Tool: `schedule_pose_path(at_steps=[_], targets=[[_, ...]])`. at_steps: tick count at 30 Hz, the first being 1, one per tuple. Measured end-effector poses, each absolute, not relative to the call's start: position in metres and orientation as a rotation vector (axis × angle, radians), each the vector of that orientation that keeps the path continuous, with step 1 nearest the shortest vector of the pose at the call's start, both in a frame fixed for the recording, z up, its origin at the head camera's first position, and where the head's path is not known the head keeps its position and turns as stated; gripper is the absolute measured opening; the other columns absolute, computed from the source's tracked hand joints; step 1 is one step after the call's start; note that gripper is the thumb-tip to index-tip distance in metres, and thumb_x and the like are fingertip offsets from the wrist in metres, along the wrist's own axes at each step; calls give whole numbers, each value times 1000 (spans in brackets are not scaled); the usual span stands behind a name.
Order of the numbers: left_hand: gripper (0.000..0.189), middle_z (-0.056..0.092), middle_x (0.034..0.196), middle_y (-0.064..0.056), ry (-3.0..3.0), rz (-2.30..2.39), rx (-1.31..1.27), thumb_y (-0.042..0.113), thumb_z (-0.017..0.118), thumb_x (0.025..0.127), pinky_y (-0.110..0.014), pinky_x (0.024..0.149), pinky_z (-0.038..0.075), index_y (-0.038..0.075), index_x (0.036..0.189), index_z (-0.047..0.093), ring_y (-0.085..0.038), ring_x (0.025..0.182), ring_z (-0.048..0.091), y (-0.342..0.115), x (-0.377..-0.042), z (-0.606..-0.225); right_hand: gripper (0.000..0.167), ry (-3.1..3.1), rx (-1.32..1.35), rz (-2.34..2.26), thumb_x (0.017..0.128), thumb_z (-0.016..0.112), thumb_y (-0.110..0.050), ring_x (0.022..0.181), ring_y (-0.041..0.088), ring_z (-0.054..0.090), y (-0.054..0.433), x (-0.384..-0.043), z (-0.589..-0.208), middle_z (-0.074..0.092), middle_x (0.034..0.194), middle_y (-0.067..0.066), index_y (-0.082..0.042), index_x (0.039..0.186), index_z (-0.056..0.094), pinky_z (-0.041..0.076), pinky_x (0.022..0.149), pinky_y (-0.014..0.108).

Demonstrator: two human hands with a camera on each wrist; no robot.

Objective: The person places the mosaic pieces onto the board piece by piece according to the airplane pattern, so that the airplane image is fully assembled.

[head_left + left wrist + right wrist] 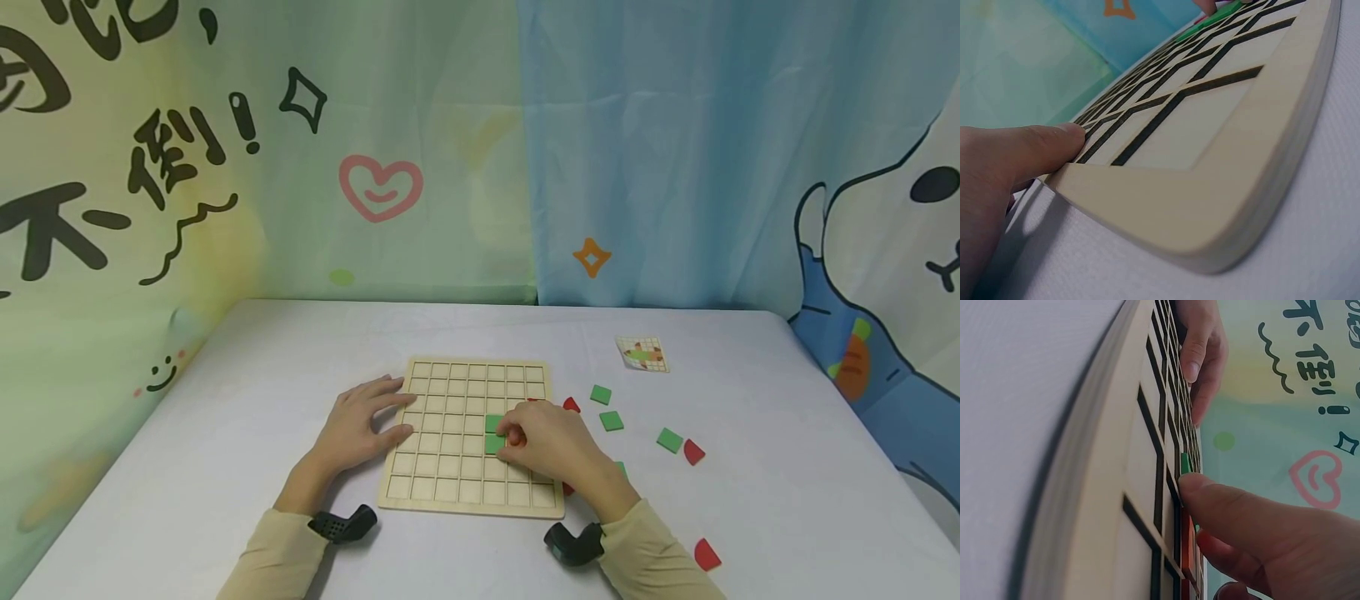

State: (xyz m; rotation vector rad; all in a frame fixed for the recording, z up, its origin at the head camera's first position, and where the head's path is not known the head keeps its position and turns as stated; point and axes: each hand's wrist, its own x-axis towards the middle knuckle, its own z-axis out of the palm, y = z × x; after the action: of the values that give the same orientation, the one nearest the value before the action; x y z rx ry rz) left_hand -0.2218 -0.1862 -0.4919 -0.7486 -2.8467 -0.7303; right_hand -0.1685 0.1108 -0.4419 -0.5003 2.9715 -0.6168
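Observation:
A wooden grid board (442, 421) lies on the white table. Two green square tiles, an upper one (492, 423) and a lower one (493, 444), sit in neighbouring cells right of the middle. My right hand (551, 433) is over the board, its thumb and index finger pinching the lower tile at its right side. In the right wrist view the thumb (1200, 487) meets the green edge, with a red piece (1187, 544) just below on the board. My left hand (360, 425) rests at the board's left edge, fingers spread and thumb touching the frame.
Right of the board lie loose green squares (611, 421) and red rounded pieces (693, 452), some partly hidden by my right arm. Another red piece (707, 554) is nearer the front. A small pattern card (642, 355) lies at the back right. Printed curtains hang behind the table.

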Motion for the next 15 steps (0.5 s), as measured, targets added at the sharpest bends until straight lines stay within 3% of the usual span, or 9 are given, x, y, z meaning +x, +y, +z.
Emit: schedule_pose_path(at_steps=[15], targets=[[50, 50, 143, -4, -2858, -728, -746, 50, 65, 82, -56, 110, 26, 25, 126, 62, -29, 138, 38, -185, -221, -489, 22, 2983, -501, -640, 70, 82, -38, 63, 2, 46, 112, -169, -445, 49, 64, -18, -28, 87, 72, 37, 53, 20]])
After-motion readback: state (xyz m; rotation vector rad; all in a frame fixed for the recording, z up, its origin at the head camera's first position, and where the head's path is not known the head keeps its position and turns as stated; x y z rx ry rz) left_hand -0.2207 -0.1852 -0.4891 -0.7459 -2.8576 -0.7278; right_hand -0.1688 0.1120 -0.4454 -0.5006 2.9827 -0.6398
